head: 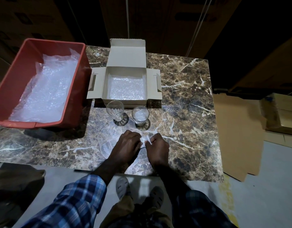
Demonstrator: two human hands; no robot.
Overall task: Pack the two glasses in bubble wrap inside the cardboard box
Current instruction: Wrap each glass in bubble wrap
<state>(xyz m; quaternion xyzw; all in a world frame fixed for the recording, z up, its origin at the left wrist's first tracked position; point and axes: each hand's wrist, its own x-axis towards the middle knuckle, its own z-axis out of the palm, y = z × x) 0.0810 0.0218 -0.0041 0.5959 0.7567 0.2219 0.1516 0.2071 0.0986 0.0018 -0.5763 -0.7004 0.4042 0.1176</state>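
Two clear glasses stand upright on the marble table in front of the open cardboard box (125, 101): the left glass (115, 110) and the right glass (140, 115), which has some bubble wrap inside it. A sheet of bubble wrap lines the box floor (127, 87). Nearer to me, my left hand (128, 145) and my right hand (158, 146) sit side by side, both pinching a crumpled piece of bubble wrap (146, 140). A clear sheet of wrap lies flat on the table under the hands (138, 163).
A red plastic bin (73, 102) with more bubble wrap (46, 89) sits at the table's left. The box's lid and side flaps stand open. Flattened cardboard (237, 137) leans on the floor to the right. My feet show below the table edge.
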